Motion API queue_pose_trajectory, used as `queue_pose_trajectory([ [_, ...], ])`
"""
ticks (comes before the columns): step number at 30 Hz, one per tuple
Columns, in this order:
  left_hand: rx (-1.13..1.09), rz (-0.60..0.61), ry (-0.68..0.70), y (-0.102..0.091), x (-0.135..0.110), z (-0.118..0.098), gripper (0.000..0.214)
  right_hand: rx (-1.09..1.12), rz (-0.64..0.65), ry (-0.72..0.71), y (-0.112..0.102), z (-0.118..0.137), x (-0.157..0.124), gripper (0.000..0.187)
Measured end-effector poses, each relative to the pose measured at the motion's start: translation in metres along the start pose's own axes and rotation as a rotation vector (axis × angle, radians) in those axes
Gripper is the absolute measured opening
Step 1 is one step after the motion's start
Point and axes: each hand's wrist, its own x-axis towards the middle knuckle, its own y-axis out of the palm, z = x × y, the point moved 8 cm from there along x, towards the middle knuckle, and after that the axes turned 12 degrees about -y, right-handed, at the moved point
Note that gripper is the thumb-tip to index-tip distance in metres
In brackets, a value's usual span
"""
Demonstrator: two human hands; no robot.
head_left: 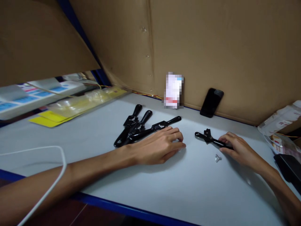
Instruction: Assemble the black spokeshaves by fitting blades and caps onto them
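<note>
My right hand (237, 149) grips one handle of a black spokeshave (219, 143) near the tabletop. A loose dark plate (207, 134) sits askew at the middle of this tool. Just below it lies a small silver thumb screw (218, 158), touched by neither hand. My left hand (166, 144) is palm down over the table, its fingers loosely bent and apart, with nothing visible in them; its palm side is hidden. Behind my left hand and forearm rest three more black spokeshaves (138, 127), partly overlapping, each with a silver screw at its middle.
Against the cardboard wall (211, 47) lean a phone (211, 102) and a blurred-out card or screen (173, 91). Yellow sheets and plastic bags (82, 105) lie at left beside a white power strip (37, 95). A white cable (61, 153) crosses my left forearm. Packaging (282, 121) stands at right.
</note>
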Motion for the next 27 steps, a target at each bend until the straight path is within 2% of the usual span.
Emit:
queue_pose_trajectory([
  [3, -0.016, -0.027, 0.013, -0.003, 0.0, -0.004, 0.027, 0.054, 0.021, -0.017, -0.004, 0.001, -0.001, 0.017],
  [6, -0.022, -0.03, 0.026, -0.004, 0.0, -0.007, 0.027, 0.103, 0.042, -0.052, -0.005, 0.013, 0.0, 0.027],
  [12, -0.016, -0.024, 0.057, -0.005, -0.001, -0.013, 0.028, 0.131, 0.009, -0.125, 0.003, 0.058, 0.008, 0.038],
  [17, -0.02, -0.006, 0.07, -0.005, -0.002, -0.019, 0.029, 0.108, -0.019, -0.281, 0.012, 0.099, 0.009, 0.049],
  [21, -0.054, 0.047, 0.054, 0.002, -0.001, -0.017, 0.037, 0.126, -0.046, -0.4, 0.01, 0.121, 0.008, 0.055],
  [24, -0.081, 0.081, 0.073, 0.005, -0.001, -0.019, 0.044, 0.171, -0.074, -0.412, 0.003, 0.122, 0.009, 0.049],
  [27, -0.095, 0.097, 0.082, 0.006, -0.002, -0.019, 0.043, 0.211, -0.15, -0.245, -0.009, 0.094, 0.01, 0.031],
])
